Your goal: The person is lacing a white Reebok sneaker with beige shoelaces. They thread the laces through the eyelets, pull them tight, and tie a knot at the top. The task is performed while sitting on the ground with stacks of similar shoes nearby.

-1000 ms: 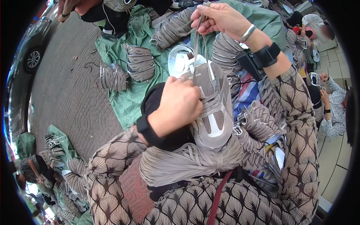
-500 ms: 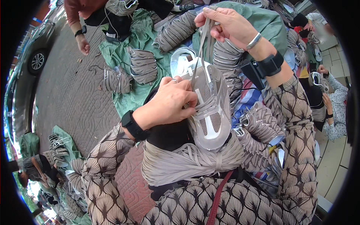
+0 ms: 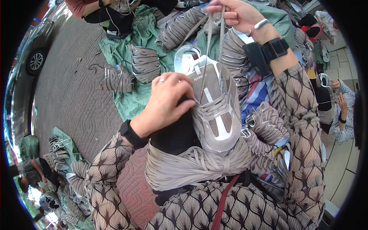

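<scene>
A grey and white sneaker (image 3: 214, 103) rests on my lap, its toe toward me. Grey laces cross its lower eyelets. From its upper part a shoelace (image 3: 209, 36) runs up taut in two strands to my right hand (image 3: 239, 17), whose fingers are closed on it. Against the sneaker's left side is my left hand (image 3: 168, 96), fingers curled and thumb near the eyelets; what it pinches is hidden. A thick bundle of grey laces (image 3: 176, 165) lies tied across my lap, under the sneaker's toe.
Stacks of grey shoe uppers (image 3: 145, 63) lie on a green sheet (image 3: 126, 101) ahead, with more uppers (image 3: 266, 128) at my right. Other people work at far left, far right and ahead, where a sleeve (image 3: 78, 7) shows. A parked car (image 3: 36, 61) stands at left.
My right hand has risen, drawing the lace higher above the sneaker. My left hand has shifted left, off the crossed laces to the sneaker's side. The person ahead has raised a hand.
</scene>
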Demonstrator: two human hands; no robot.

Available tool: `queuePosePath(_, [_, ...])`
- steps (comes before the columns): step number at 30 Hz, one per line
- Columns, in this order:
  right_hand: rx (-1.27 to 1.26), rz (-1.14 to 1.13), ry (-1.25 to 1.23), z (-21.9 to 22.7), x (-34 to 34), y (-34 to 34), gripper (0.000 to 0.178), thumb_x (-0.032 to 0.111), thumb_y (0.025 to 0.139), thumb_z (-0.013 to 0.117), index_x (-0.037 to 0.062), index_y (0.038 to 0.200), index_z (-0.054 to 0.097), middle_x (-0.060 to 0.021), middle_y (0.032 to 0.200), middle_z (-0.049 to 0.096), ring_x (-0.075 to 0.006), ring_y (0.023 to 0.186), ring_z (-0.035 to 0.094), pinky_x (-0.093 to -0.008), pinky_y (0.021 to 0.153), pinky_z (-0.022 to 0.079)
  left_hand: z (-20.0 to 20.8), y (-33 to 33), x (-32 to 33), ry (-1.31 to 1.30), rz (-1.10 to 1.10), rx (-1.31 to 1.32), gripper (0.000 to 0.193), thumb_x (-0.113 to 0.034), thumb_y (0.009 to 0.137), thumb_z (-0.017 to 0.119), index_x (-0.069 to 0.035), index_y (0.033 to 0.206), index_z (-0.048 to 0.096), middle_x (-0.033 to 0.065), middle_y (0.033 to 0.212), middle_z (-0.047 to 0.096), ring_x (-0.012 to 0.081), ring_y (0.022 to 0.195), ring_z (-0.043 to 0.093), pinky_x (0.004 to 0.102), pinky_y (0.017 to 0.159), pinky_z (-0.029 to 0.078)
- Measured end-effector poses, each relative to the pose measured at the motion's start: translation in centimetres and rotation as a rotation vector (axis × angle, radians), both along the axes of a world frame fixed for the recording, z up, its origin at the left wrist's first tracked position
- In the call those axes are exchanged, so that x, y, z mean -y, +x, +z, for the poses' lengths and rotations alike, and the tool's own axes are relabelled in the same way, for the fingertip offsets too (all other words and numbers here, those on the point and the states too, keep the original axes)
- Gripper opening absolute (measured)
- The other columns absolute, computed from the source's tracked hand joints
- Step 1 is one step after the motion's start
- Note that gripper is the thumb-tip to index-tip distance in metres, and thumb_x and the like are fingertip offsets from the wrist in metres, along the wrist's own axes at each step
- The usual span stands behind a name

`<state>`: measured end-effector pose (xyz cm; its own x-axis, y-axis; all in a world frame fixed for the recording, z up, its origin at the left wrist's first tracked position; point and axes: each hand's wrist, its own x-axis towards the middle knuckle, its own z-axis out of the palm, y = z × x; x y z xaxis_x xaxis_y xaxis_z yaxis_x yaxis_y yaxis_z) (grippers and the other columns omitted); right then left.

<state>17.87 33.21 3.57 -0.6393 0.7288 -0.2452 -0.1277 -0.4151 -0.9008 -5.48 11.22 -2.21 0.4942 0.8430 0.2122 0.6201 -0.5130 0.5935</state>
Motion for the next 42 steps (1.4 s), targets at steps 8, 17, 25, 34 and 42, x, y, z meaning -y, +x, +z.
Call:
queuePosePath(8, [0.07,0.148,0.213,2.1,1.1,-5.3,0.032,0.026,0.105,0.044,-0.002,0.103,0.06,-0.0091,0.079,0.068,-0.0112,0.055,0.057,-0.0236,0.047,0.045,-0.1,3.0,-4.6,-0.274,-0.018,0.523,0.034,-0.033,0.1,0.052,-0.003,0.104,0.065,0.0111,0.119,0.063,0.0259,0.117,0.053,0.0365,0.103,0.036])
queuePosePath(17, [0.926,0.395,0.772,6.4,6.0,-3.0,0.03,0.027,0.102,0.05,0.002,0.099,0.067,-0.0078,0.09,0.071,-0.0066,0.054,0.057,-0.0209,0.049,0.046,2.9,0.6,-7.3,-0.744,-0.15,1.336,0.037,-0.033,0.106,0.035,-0.006,0.092,0.056,0.0085,0.098,0.063,0.028,0.106,0.062,0.0422,0.102,0.043])
queuePosePath(25, [-0.129,0.166,0.303,0.6,13.6,-0.2,0.026,0.02,0.102,0.05,-0.0001,0.092,0.062,-0.0018,0.08,0.06,-0.0119,0.078,0.06,-0.0292,0.084,0.051,5.5,-1.9,-7.0,-0.489,0.102,1.208,0.04,-0.04,0.101,0.052,-0.002,0.098,0.063,0.0009,0.081,0.059,0.0142,0.08,0.063,0.0344,0.088,0.051])
queuePosePath(34, [-0.335,-0.692,0.048,-2.3,6.4,34.2,0.01,0.012,0.101,0.051,0.0017,0.1,0.05,-0.0033,0.078,0.048,-0.0166,0.074,0.051,-0.0365,0.085,0.046,-0.6,-25.6,3.9,-0.624,0.854,1.548,0.029,-0.015,0.102,0.053,-0.003,0.129,0.054,-0.006,0.068,0.029,0.0045,0.055,0.028,0.0212,0.05,0.029])
queuePosePath(42, [0.397,-1.081,-0.114,-7.3,16.4,67.3,0.018,0.016,0.1,0.055,0.0047,0.099,0.069,-0.0065,0.084,0.065,-0.0197,0.084,0.064,-0.0364,0.087,0.051,-8.8,-43.3,22.0,-0.53,1.387,1.653,0.022,-0.024,0.105,0.048,-0.006,0.112,0.057,-0.0059,0.061,0.024,0.0081,0.047,0.019,0.025,0.044,0.02])
